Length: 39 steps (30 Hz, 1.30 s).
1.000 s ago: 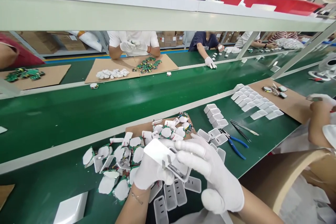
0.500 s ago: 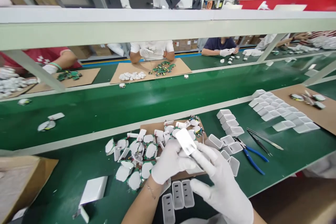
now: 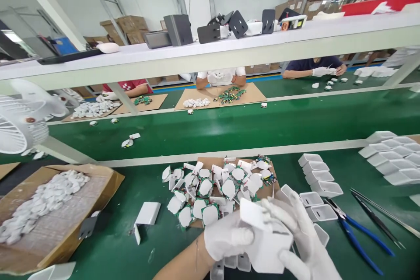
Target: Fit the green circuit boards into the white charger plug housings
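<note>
My left hand [image 3: 229, 237] and my right hand [image 3: 305, 236], both in white gloves, come together at the front of the bench. Between them is a white plastic housing [image 3: 267, 249], gripped from both sides. A small flat white piece [image 3: 250, 212] sticks up above the housing at the fingers; which fingers hold it I cannot tell. Just beyond my hands, a heap of white parts with green circuit boards [image 3: 205, 187] covers a cardboard sheet. Clear plastic trays [image 3: 243, 262] stand partly hidden under my hands.
Blue-handled pliers [image 3: 357, 236] and tweezers [image 3: 377, 218] lie at right, near stacked translucent cases [image 3: 318, 177]. A white bracket-like part [image 3: 147, 213] and a carton of white pieces [image 3: 98, 188] are at left. Co-workers sit across the green conveyor [image 3: 213, 133], beneath a shelf [image 3: 236, 54].
The view has swung left, bringing the fan and carton in. A larger white housing now shows between my hands, where only the small white piece was visible. My right fingers have closed in.
</note>
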### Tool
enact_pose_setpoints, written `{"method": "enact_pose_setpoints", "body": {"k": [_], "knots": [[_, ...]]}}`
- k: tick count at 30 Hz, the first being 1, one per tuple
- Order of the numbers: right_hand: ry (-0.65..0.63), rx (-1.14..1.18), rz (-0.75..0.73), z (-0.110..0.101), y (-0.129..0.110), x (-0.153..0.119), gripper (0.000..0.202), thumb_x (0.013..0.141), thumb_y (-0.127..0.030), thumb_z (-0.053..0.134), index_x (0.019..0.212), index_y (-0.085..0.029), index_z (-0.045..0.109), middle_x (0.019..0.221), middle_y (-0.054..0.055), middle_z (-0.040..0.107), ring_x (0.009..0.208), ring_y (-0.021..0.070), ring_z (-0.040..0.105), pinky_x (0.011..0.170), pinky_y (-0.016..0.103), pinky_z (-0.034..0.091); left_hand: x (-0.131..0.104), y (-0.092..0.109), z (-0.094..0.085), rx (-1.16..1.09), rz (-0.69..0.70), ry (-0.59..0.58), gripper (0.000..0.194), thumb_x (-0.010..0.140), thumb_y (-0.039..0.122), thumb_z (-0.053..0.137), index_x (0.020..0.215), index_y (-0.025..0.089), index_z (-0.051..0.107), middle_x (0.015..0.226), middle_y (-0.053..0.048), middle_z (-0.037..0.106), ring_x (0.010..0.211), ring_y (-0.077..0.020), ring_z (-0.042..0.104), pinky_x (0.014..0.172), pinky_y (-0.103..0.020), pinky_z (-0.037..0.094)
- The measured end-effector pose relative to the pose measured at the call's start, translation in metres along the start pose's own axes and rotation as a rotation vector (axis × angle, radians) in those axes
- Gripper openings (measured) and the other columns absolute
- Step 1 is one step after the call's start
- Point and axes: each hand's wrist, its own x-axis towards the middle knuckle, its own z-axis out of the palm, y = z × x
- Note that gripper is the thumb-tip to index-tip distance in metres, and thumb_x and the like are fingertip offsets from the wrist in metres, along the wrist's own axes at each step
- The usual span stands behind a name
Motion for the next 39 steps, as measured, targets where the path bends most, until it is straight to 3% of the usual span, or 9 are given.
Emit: {"method": "enact_pose_setpoints", "body": {"k": [3,5,9,13,17,22,29,35,39], "knots": [[0.018,-0.002,-0.038,0.003,-0.001,0.008,0.093,0.089,-0.065,0.052,0.156,-0.029,-0.002,0.157,0.014,0.036,0.144,0.0342,0.034,0.109,0.051,0.044,-0.006,0.006,-0.007,0.027,0.060,0.057,0.087,0.055,0.055,0.085,0.127,0.016,0.056,0.121,-0.018,0.063,0.115,-0.0401,0.060,0.098,-0.052,0.047],[0.046,0.032,0.012,0.004,-0.006,0.011,0.091,0.089,-0.067,0.048,0.156,-0.029,-0.001,0.161,0.012,0.027,0.147,0.0332,0.026,0.115,0.053,0.036,-0.009,0.015,-0.015,0.076,0.116,0.125,0.089,0.058,0.050,0.084,0.133,0.016,0.050,0.127,-0.019,0.060,0.119,-0.0397,0.057,0.101,-0.053,0.045],[0.127,0.074,0.132,0.003,-0.014,0.008,0.067,0.098,-0.048,0.044,0.155,-0.031,0.013,0.159,0.010,0.033,0.147,0.0308,0.030,0.118,0.058,0.028,-0.015,0.034,-0.034,0.257,0.163,0.185,0.088,0.065,0.048,0.081,0.141,0.021,0.045,0.141,-0.016,0.052,0.132,-0.0382,0.046,0.110,-0.053,0.038],[0.220,0.070,0.225,0.002,-0.011,0.001,0.055,0.100,-0.043,0.043,0.151,-0.030,0.029,0.158,0.008,0.033,0.146,0.0301,0.031,0.119,0.055,0.029,-0.017,0.054,-0.041,0.645,0.153,0.227,0.088,0.065,0.043,0.084,0.141,0.021,0.046,0.145,-0.015,0.048,0.141,-0.0376,0.035,0.116,-0.053,0.031],[0.273,0.085,0.318,-0.001,-0.007,-0.003,0.053,0.098,-0.047,0.044,0.147,-0.035,0.034,0.158,0.003,0.035,0.146,0.0288,0.032,0.121,0.059,0.022,-0.012,0.071,-0.037,0.995,0.130,0.277,0.073,0.074,0.034,0.077,0.140,0.023,0.047,0.146,-0.015,0.044,0.138,-0.0343,0.040,0.117,-0.053,0.031],[0.290,0.046,0.374,-0.007,0.001,-0.007,0.052,0.097,-0.050,0.044,0.146,-0.033,0.039,0.155,0.005,0.040,0.144,0.0283,0.036,0.119,0.056,0.025,-0.008,0.083,-0.035,1.342,0.256,0.252,0.081,0.069,0.017,0.074,0.142,0.024,0.038,0.141,-0.015,0.043,0.134,-0.0330,0.042,0.113,-0.052,0.039],[0.304,0.005,0.353,-0.006,0.014,-0.010,0.050,0.096,-0.048,0.046,0.144,-0.032,0.043,0.155,0.002,0.039,0.144,0.0274,0.037,0.119,0.051,0.027,-0.012,0.090,-0.024,1.854,0.142,0.398,0.081,0.066,0.000,0.058,0.139,0.027,0.037,0.131,-0.011,0.040,0.123,-0.0303,0.049,0.104,-0.053,0.048],[0.304,0.070,0.403,-0.003,0.001,-0.007,0.047,0.097,-0.049,0.043,0.139,-0.029,0.050,0.149,0.004,0.048,0.139,0.0271,0.045,0.117,0.049,0.033,-0.015,0.091,-0.012,2.032,0.138,0.449,0.079,0.061,-0.001,0.058,0.134,0.025,0.041,0.124,-0.011,0.043,0.118,-0.0319,0.049,0.095,-0.052,0.054],[0.270,0.038,0.307,-0.006,-0.022,0.022,0.040,0.097,-0.049,0.043,0.120,-0.026,0.066,0.132,0.008,0.065,0.129,0.0290,0.055,0.112,0.050,0.042,-0.014,0.091,0.001,2.083,0.205,0.397,0.073,0.067,0.002,0.057,0.135,0.024,0.041,0.125,-0.011,0.045,0.119,-0.0306,0.046,0.097,-0.048,0.053]]}}
